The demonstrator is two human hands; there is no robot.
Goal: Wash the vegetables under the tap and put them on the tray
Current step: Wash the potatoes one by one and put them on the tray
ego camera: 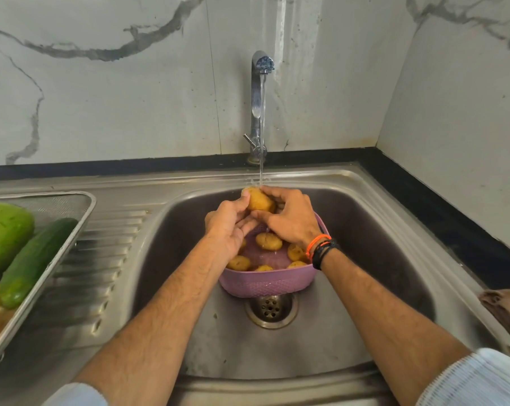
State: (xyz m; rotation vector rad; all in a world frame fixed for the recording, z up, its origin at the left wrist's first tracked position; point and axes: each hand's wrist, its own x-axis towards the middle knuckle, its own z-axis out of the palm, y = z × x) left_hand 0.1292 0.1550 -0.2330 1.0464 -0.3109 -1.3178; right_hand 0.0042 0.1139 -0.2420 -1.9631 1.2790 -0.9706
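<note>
Under the tap (259,92), both hands hold potato (258,200)

A yellow-brown potato (259,201) is seen above a lilac basket (265,284) with a fine woven perforation pattern. Orange and black bands (321,249) are worn at the right wrist. A dark green cucumber (34,260) and a lighter green gourd (4,234) are shown on the silver mesh-patterned tray (72,227). The wall (130,98) is marbled white with grey veins.
</note>
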